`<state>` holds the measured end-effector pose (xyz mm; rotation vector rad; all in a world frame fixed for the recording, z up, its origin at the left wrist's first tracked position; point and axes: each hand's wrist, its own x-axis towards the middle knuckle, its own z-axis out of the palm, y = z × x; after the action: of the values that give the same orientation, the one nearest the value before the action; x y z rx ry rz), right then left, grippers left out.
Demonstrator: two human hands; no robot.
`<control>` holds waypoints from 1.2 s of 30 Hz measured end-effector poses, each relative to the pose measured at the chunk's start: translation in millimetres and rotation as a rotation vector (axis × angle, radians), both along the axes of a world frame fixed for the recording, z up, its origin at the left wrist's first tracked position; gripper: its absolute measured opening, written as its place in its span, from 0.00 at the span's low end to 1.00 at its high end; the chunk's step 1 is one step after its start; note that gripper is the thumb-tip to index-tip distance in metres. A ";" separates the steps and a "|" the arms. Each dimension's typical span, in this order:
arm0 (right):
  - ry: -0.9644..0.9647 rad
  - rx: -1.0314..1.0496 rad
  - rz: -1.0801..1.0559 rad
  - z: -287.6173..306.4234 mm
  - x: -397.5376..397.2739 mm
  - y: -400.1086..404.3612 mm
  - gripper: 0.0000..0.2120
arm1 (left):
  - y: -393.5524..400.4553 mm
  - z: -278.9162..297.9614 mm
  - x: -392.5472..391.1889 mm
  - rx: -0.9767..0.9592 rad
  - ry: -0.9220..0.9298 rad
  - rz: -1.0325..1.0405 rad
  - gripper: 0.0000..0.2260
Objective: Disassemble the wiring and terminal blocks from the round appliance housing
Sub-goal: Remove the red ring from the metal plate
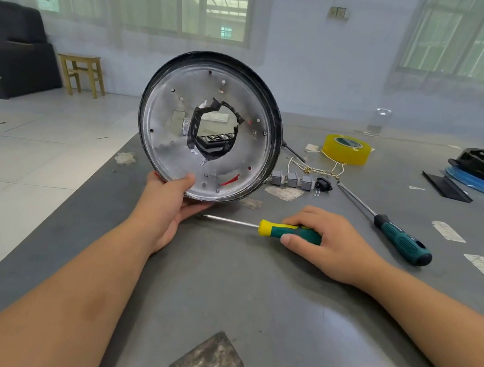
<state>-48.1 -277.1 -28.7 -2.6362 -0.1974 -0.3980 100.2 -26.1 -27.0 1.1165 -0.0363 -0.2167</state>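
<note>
1. Housing [205, 147] is standing on edge, tilted, at the left side of the table [292, 328], its open inner face turned to the camera; the centre hole is showing ragged black tape round its rim.
2. Left hand [170, 201] is gripping the housing's lower rim, thumb lying on the inner face, fingers curled underneath.
3. Right hand [328, 241] is resting on the table just right of the housing, fingers wrapping the handle of a screwdriver [286, 231].
4. Screwdriver is lying flat, long axis running left-right, tip pointing left toward the left hand and sitting just below the housing's rim.
5. Judgement: the housing is lying up and left of the tool grip, so the right hand is needing to lift and swing the tip up into the face.
6. Terminal blocks [292, 180] and wires [316, 168] are sitting on the table right of the housing, apparently already off.
7. Second screwdriver [396, 237] and tape roll [346, 149] are lying further right.
</note>
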 end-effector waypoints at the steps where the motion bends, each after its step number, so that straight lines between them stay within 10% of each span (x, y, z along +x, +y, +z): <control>1: -0.012 0.026 -0.010 -0.1 -0.3 -0.6 0.06 | -0.2 -0.4 0.6 0.019 -0.005 0.006 0.17; 36: 0.091 0.209 -0.279 4.9 -11.8 41.9 0.12 | -4.4 -6.6 -2.2 0.163 -0.143 0.026 0.17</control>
<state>-59.9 -235.2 -23.8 -2.4715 0.2324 -0.3662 98.0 -30.6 -33.7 1.2931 -0.1335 -0.1176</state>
